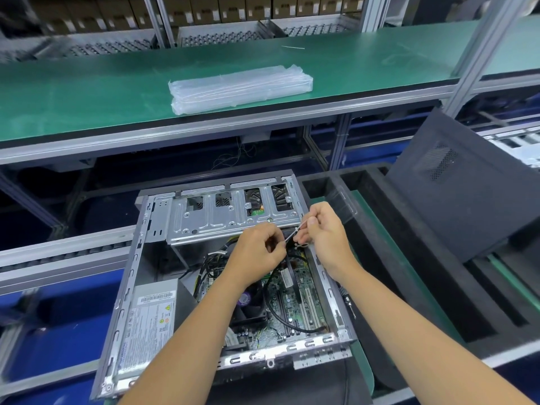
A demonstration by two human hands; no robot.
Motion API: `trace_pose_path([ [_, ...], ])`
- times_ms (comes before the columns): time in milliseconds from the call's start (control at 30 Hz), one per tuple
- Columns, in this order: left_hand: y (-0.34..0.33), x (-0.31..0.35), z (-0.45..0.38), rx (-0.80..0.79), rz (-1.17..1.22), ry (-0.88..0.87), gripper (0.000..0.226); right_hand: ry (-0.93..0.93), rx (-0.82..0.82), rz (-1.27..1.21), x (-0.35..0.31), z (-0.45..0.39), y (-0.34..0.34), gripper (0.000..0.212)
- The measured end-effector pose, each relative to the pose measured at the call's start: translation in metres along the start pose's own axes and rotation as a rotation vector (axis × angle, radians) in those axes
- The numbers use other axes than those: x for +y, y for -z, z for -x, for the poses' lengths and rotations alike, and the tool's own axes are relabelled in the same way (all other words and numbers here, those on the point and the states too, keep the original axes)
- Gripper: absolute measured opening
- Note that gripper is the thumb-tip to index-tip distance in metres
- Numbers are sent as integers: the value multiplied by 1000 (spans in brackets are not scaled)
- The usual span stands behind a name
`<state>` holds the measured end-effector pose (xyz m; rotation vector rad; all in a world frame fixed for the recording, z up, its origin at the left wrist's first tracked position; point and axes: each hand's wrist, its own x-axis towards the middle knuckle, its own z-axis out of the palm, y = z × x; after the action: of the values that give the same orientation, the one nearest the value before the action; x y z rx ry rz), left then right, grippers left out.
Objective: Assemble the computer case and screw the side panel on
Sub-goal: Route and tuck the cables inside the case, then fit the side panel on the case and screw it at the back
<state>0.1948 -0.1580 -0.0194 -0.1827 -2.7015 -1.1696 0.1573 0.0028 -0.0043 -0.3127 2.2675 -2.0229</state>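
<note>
An open computer case (140, 276) lies on its side in front of me, showing the motherboard (295, 305), the power supply (150, 317) at the left and the drive cage (228, 211) at the far end. Both hands hover over the case near the drive cage. My left hand (257, 252) and my right hand (324, 232) pinch the two ends of a thin white cable tie (292, 235) above the black cables. The dark side panel (467, 182) leans tilted at the right, off the case.
A green shelf (87, 95) runs across above the case and carries a stack of clear plastic bags (242, 87). Black foam trays (394, 258) sit to the right of the case. Metal frame posts (479, 54) rise at the right; cartons fill the back rack.
</note>
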Motion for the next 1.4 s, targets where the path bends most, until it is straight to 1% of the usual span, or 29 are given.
trace_pose_path([
  [200,3,-4,1,-22,-36,26,8,35,-83,-1,-4,0,0,21],
  [267,3,-3,1,-8,-11,35,8,22,-112,6,-7,1,0,11],
  [300,3,-3,2,-3,8,39,8,10,-129,42,-6,1,-1,5],
  [367,1,-2,1,8,45,37,7,20,-136,216,-5,0,-3,2],
  [433,3,0,1,17,54,34,7,69,-151,396,-8,-1,-7,8],
  [467,3,0,1,13,52,36,7,81,-159,437,-9,-1,-8,12],
  [600,4,-1,2,-8,60,54,5,18,-128,376,-8,-1,-8,25],
  [667,3,-3,2,-14,76,58,5,3,-101,332,-7,-1,-8,27],
  [767,3,-4,1,-28,80,72,11,13,-89,299,-7,-3,-8,21],
  [833,3,-5,1,-27,72,76,13,17,-77,284,-8,-2,-7,7],
  [933,5,-4,2,8,110,88,13,62,-12,310,-11,0,-9,41],
  [967,7,-4,2,39,139,97,15,118,17,371,-13,1,-10,44],
  [1033,11,-5,2,155,191,133,19,303,21,614,-17,0,-12,37],
  [1067,14,-6,2,222,229,169,19,387,-23,771,-19,0,-13,31],
  [1100,16,-7,1,284,272,207,17,429,-95,929,-21,-2,-13,26],
  [1133,19,-8,1,335,305,239,15,408,-175,1049,-22,-3,-13,25],
  [1167,22,-10,2,375,323,262,14,346,-268,1123,-22,-3,-14,25],
  [1200,24,-11,2,407,331,274,14,301,-354,1168,-22,-4,-16,26],
  [1233,27,-12,3,432,334,278,14,296,-409,1209,-20,-3,-18,26],
  [1267,29,-12,4,450,334,277,14,320,-427,1256,-20,-3,-19,25],
  [1333,31,-11,5,475,328,280,13,369,-412,1308,-20,-2,-20,26],
  [1400,33,-11,4,509,326,294,13,418,-396,1339,-18,1,-20,34],
])
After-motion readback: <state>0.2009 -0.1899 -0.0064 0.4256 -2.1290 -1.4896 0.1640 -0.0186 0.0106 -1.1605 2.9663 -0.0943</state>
